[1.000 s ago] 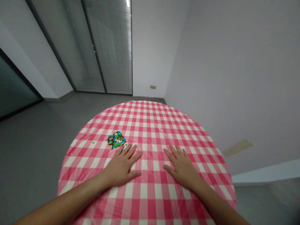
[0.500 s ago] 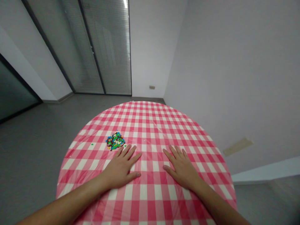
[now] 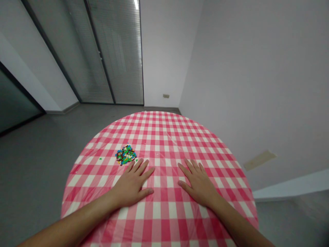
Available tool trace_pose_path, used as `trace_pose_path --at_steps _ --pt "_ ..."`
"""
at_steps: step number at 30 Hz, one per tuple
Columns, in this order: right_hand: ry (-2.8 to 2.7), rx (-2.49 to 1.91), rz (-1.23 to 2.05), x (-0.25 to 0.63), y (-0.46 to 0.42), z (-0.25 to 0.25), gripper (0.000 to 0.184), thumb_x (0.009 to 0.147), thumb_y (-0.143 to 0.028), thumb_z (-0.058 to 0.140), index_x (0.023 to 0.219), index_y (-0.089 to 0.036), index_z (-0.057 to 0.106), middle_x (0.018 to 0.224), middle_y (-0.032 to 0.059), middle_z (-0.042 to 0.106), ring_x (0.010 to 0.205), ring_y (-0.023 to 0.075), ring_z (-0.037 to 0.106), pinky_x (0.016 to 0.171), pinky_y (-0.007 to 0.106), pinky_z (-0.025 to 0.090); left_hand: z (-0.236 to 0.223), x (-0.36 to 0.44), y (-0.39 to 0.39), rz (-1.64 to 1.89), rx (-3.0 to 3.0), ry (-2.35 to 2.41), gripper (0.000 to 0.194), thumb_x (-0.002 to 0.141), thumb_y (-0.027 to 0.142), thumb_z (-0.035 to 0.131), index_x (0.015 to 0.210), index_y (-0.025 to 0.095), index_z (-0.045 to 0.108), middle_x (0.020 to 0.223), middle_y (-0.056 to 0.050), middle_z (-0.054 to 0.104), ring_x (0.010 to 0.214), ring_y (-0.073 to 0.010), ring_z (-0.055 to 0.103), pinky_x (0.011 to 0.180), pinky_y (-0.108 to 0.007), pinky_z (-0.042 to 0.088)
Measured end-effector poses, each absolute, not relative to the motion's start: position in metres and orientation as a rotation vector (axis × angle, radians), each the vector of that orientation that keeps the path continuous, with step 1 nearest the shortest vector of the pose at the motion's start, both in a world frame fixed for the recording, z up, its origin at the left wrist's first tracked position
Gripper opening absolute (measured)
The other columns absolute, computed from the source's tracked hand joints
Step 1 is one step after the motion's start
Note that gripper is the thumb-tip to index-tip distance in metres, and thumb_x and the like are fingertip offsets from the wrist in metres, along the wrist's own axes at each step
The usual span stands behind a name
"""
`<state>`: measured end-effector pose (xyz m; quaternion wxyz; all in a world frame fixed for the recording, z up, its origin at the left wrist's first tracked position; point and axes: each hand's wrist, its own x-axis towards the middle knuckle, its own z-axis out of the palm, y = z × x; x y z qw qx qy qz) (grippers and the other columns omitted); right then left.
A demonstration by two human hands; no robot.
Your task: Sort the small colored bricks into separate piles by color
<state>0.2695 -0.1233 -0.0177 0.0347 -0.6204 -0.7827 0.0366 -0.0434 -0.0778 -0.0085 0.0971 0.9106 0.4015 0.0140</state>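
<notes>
My left hand (image 3: 132, 184) lies palm down with fingers spread on a round table's red-and-white checked tablecloth (image 3: 164, 206). Just beyond its fingertips is a small heap of tiny coloured pieces (image 3: 125, 155), blue, green, brown, yellow and white, which look like small building bricks. One loose green piece (image 3: 136, 160) sits between the heap and my fingers, apart from the rest. My right hand (image 3: 199, 183) also rests flat on the cloth, fingers apart, to the right of the left one. Neither hand holds anything.
Another green piece (image 3: 100, 159) lies left of the heap. Behind the table stands a glass partition with blinds (image 3: 118, 61). A pale wall (image 3: 257, 85) runs along the right, with a tan strip (image 3: 260, 160) low on it. Grey floor (image 3: 33, 164) shows at the left.
Both hands stay in place on the cloth. The whole view has shifted very slightly, and the heap looks the same.
</notes>
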Motion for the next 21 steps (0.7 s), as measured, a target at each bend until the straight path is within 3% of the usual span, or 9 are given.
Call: trace_pose_path --at_steps 21 --pt "-2.403 -1.893 0.105 0.2709 -0.1234 -0.019 0.067 0.094 -0.066 0.038 0.151 -0.031 0.039 0.159 0.011 0.032 0.147 0.0377 0.023 0.115 0.064 0.021 -0.0109 -0.0434 -0.077 0.079 2.714 1.175 0.075 0.09 0.074 0.038 0.153 0.033 0.032 0.161 -0.011 0.023 0.148 -0.0373 0.017 0.117 -0.06 0.017"
